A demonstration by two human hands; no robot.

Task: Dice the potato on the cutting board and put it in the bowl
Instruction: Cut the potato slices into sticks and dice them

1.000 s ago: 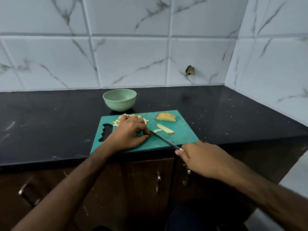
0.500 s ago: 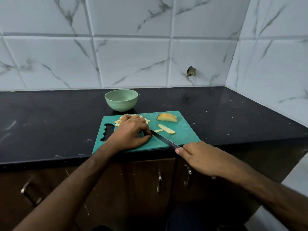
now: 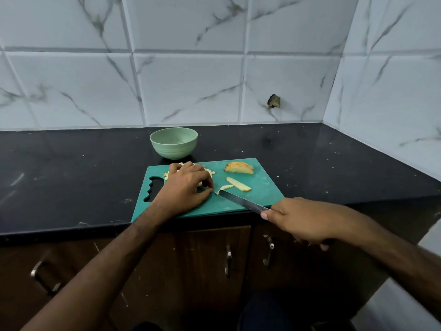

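My left hand (image 3: 185, 187) pinches a potato strip (image 3: 224, 188) on the green cutting board (image 3: 262, 199); my right hand (image 3: 303, 218) grips the knife (image 3: 241, 200), tip just beside those fingertips. A slip risks nicking them. The bowl (image 3: 173, 142) sits beyond my left hand.

Both forearms reach in from the bottom edge, bare, no sleeves. Left hand (image 3: 185, 187) sits palm down w/ knuckles up, fingers curled under, thumb and index tips meeting at its right side; whether they pinch anything I can't tell. Left wrist straight, arm angling up from lower left. Right hand (image 3: 301, 219) is lower and nearer the body, fingers wrapped round a knife (image 3: 243, 201) handle, index laid along the top. Right arm comes in from lower right.
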